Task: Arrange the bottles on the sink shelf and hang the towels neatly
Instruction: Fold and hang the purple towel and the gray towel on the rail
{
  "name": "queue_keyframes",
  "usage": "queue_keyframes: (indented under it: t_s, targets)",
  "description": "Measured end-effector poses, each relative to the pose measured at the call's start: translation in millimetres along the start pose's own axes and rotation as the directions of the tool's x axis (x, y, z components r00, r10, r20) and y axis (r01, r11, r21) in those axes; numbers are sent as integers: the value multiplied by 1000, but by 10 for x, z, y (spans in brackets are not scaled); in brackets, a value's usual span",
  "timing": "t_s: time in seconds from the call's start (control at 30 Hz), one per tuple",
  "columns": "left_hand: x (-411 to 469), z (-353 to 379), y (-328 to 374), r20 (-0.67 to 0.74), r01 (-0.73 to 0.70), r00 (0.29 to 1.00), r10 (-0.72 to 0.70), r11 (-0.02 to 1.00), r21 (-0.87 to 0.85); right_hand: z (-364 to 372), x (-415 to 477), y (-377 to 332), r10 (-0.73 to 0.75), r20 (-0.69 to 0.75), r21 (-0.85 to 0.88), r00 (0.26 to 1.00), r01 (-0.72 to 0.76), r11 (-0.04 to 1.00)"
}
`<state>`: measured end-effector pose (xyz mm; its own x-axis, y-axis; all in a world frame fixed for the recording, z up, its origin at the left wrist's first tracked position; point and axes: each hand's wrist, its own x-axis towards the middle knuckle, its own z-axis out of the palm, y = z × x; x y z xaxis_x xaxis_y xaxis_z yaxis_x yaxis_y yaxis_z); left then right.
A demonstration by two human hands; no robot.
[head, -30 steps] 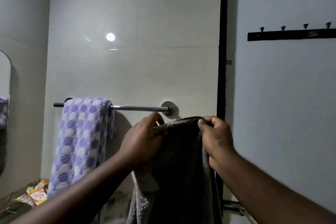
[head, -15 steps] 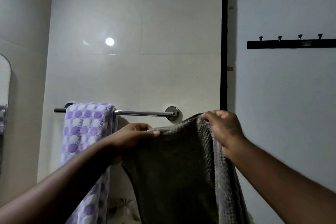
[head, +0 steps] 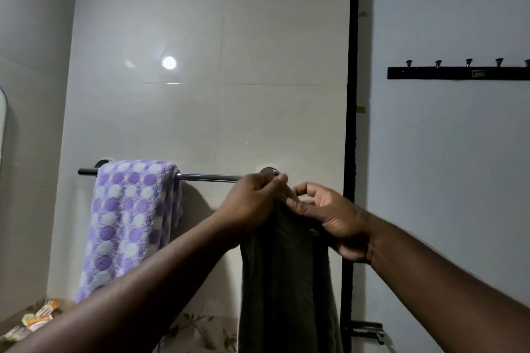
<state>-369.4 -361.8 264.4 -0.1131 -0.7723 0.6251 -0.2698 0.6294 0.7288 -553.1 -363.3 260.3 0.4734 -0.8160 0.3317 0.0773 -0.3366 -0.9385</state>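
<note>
A dark grey towel [head: 286,281] hangs down from my two hands just in front of the right end of the chrome towel rail [head: 209,177]. My left hand [head: 252,203] grips its top edge, close to the rail's right mount. My right hand [head: 329,218] pinches the same edge right beside it, fingers curled. A purple and white dotted towel [head: 129,223] is draped over the rail's left part. I cannot tell whether the grey towel lies over the rail. No bottles are in sight.
A black door frame [head: 351,123] stands just right of the rail. A black hook rack [head: 459,72] is mounted high on the door. Orange sachets [head: 37,318] lie on a ledge at the lower left. A mirror edge [head: 2,123] shows at far left.
My hands have come together, bunching the grey towel's top edge narrow, and have risen to the rail's right end. The towel was spread wide between them before.
</note>
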Motion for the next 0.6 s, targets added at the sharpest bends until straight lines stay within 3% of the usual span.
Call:
queue_keyframes:
  t_s: [0.1, 0.2, 0.27, 0.4, 0.53, 0.6]
  targets:
    - [66, -83, 61, -197, -67, 978, 65, 998, -6, -110, -108, 238, 134, 41, -19, 990, -133, 991]
    - [114, -238, 27, -319, -41, 947, 21, 998, -54, -145, -178, 410, 118, -39, 7, 992, -118, 993]
    - [82, -235, -30, -260, -10, 966, 1, 999, -33, -118, -133, 400, 20, -132, -10, 991, -22, 1000]
    - [-20, 20, -121, 34, 3, 999, -2, 1000, -18, 33, 105, 276, -113, -228, -92, 967, 94, 991]
    - [76, -24, -108, -38, -64, 997, 69, 992, 106, 90, 209, 188, -232, -229, -210, 945, 184, 960]
    - [88, -55, -79, -30, -95, 994, 109, 949, 299, 94, 199, 190, -296, -176, -449, 939, 192, 873]
